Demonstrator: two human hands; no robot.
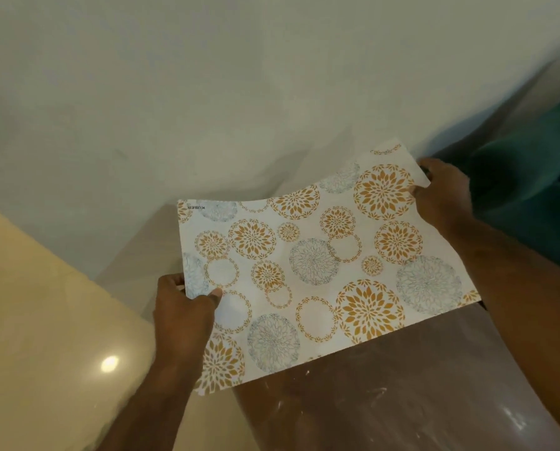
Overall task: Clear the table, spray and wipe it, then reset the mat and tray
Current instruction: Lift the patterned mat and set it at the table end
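Note:
A white mat (311, 265) printed with orange and grey flower circles is held flat in the air in front of me. My left hand (184, 307) pinches its left edge, thumb on top. My right hand (441, 196) grips its far right corner, which curls up slightly. The mat hangs over a brown surface wrapped in clear plastic (386, 392), whose near part shows white smears. No tray, spray bottle or cloth is in view.
A glossy cream surface (44, 320) with a light reflection fills the lower left. A pale wall (207, 92) stands behind. A dark green upholstered piece (529, 190) sits at the right, beside more clear plastic sheeting (500, 125).

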